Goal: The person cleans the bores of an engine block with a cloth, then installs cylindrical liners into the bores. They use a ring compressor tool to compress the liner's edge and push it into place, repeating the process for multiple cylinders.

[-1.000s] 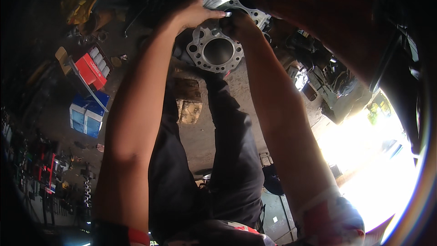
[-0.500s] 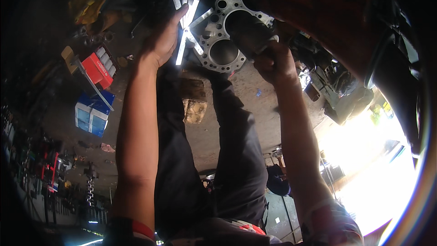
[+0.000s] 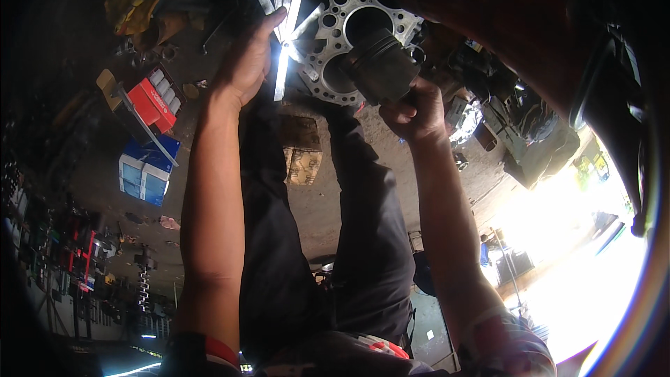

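My left hand [image 3: 246, 66] is closed on a fanned feeler gauge set [image 3: 285, 49], its bright thin metal blades spread up and down, the thumb lying against them. In my right hand [image 3: 421, 112] is a dark piston [image 3: 384, 70], tilted, with ring grooves near its upper left end. Both stand out over or before a grey engine block [image 3: 357, 3] with large round bores and many smaller holes. The piston covers part of the lower bore and the block's edge. The fingers behind the piston are partly hidden.
A red box [image 3: 152, 105] of pale cylinders and a blue-and-white box [image 3: 146, 176] lie at left. A brown carton [image 3: 301, 150] rests on the floor near my legs. Crumpled plastic and parts [image 3: 516, 126] sit at right. A crankshaft [image 3: 144, 283] stands at lower left.
My right hand has drawn the piston back and down from the upper bore, turning it so its side shows. The left hand's feeler blades have fanned slightly differently.
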A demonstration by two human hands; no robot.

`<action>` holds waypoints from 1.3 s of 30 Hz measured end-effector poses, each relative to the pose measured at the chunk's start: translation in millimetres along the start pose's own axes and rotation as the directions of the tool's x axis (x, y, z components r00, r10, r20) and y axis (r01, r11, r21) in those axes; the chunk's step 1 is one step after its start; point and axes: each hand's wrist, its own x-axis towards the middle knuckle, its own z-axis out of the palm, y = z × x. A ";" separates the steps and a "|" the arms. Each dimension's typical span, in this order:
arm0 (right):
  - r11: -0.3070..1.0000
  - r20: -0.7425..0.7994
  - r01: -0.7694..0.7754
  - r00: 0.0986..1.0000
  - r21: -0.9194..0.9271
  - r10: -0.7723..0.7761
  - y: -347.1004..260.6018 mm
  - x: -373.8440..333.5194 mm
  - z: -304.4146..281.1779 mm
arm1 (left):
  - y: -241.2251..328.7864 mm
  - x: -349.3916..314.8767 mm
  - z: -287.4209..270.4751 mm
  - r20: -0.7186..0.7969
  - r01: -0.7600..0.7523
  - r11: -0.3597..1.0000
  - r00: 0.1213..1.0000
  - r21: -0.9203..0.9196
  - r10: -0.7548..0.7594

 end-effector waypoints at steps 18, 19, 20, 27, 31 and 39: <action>0.993 -0.106 0.084 0.990 -0.086 -0.093 -16.1 -6.8 12.3 | 3.4 -2.3 25.0 -0.045 -0.044 0.920 0.997 0.390 0.066; 0.988 -0.112 0.101 0.987 -0.113 -0.114 -16.9 -7.0 12.6 | 4.4 0.3 26.2 -0.041 -0.051 0.911 0.996 0.409 0.074; 0.986 -0.144 0.105 0.982 -0.132 -0.124 -17.8 -7.1 13.0 | 5.6 3.1 28.0 -0.047 -0.036 0.904 0.997 0.426 0.062; 0.915 -0.382 0.081 0.892 -0.394 -0.243 -26.5 8.4 17.9 | 8.2 43.4 46.6 0.118 0.001 0.762 0.988 0.647 -0.101; 0.818 -0.444 0.023 0.832 -0.574 -0.334 -28.1 20.7 29.1 | 0.0 68.1 54.0 0.189 0.010 0.680 0.957 0.733 -0.218; 0.707 -0.506 -0.041 0.727 -0.706 -0.463 -21.3 53.7 54.4 | 0.4 96.8 58.5 0.142 0.041 0.583 0.954 0.811 -0.265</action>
